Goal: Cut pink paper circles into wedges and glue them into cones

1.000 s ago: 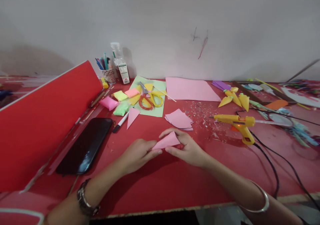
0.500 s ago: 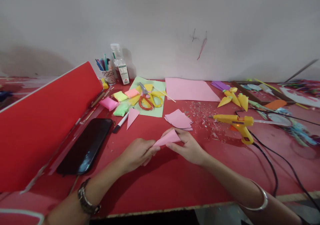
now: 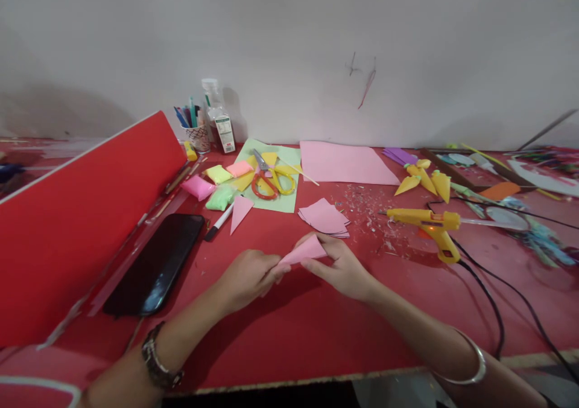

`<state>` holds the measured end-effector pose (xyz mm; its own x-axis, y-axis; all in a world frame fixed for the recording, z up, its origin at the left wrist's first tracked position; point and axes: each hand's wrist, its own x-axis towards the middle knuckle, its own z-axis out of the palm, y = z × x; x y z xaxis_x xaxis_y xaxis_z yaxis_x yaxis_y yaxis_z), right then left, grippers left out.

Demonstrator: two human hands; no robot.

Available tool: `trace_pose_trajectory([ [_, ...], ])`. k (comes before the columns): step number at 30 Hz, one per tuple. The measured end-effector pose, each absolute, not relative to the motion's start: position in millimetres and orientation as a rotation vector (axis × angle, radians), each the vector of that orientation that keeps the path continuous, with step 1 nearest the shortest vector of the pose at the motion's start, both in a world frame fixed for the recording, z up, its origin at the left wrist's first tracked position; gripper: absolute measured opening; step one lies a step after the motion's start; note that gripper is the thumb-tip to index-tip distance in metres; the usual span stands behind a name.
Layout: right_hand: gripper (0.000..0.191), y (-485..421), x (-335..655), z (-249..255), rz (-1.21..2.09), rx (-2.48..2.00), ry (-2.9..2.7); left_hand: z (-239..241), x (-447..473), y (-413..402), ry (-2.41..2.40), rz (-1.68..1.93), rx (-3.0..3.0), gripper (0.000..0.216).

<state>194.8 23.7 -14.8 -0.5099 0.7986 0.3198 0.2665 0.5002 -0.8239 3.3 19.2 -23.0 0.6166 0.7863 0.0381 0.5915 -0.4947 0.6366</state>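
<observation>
Between my hands is a piece of pink paper point(image 3: 306, 250), rolled into a narrow cone shape. My left hand point(image 3: 253, 277) pinches its pointed left end. Around the wider right end, the fingers and thumb of my right hand point(image 3: 342, 267) are closed. Just beyond my hands lies a small stack of cut pink paper pieces point(image 3: 322, 216). A folded pink paper triangle point(image 3: 241, 212) rests to the left, touching a white marker point(image 3: 221, 220) with a black cap.
A yellow glue gun point(image 3: 425, 218) with a black cord lies at right, near paper scraps. Yellow paper cones point(image 3: 425, 178) sit behind it. Scissors point(image 3: 266, 181) lie on green paper point(image 3: 284, 204). At left are a phone point(image 3: 156, 263) and a red board point(image 3: 90, 215).
My hands keep nearly the same hold on the pink paper, with only a slight shift of the left fingers. The whole view has drifted very slightly.
</observation>
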Motion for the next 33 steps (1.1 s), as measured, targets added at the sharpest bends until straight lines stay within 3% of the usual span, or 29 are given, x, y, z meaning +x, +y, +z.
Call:
trace_pose_trajectory([
  [12, 0.016, 17.6, 193.9, -16.1, 0.863, -0.856, -2.479, -29.1, 11.6, 15.8, 1.193, 0.338, 2.471, 0.035],
  [22, 0.011, 16.9, 191.3, -11.7, 0.857, -0.805, -2.388, -25.7, 10.6, 17.3, 1.232, 0.343, 2.328, 0.015],
  [33, 0.012, 19.1, 192.7, -14.6, 0.851, -0.699, -2.303, -22.6, 7.4, 17.0, 1.121, 0.467, 2.329, 0.03],
])
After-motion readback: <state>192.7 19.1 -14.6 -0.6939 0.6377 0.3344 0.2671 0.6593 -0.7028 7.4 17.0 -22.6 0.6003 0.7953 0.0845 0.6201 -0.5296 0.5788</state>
